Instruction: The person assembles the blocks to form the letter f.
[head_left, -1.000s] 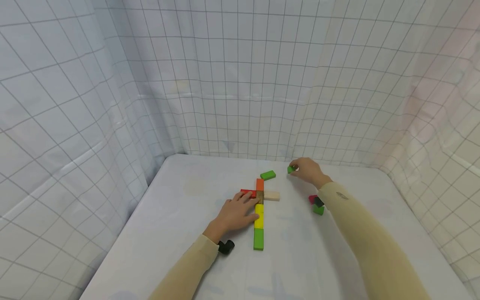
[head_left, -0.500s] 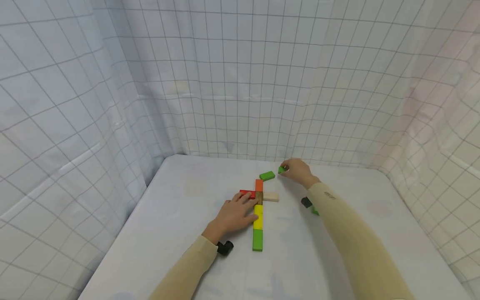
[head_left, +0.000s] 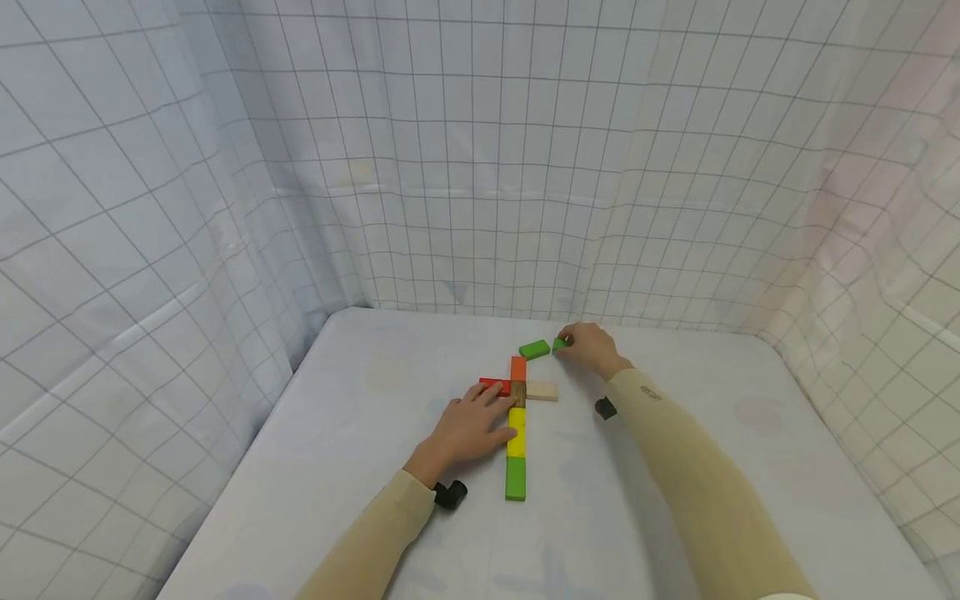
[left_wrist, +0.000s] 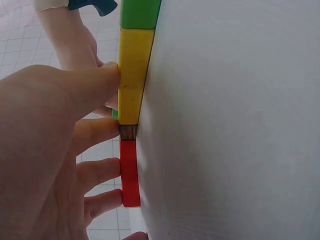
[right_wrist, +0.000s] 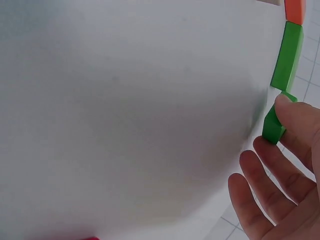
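Note:
A line of flat blocks lies mid-table: green, yellow, brown and orange, with a red block to the left and a pale wooden block to the right. My left hand rests flat against them, thumb on the yellow block, fingers at the red block. My right hand pinches a small green block right next to a long green block. In the right wrist view the small block sits just below the long one.
A black piece lies beside my right forearm. The black wrist camera mount shows at my left wrist. Gridded white curtains wall the table on three sides.
My right hand has carried the small green block leftward, up to the long green block. The red and green pieces by my right forearm are now hidden. My left hand has stayed put.

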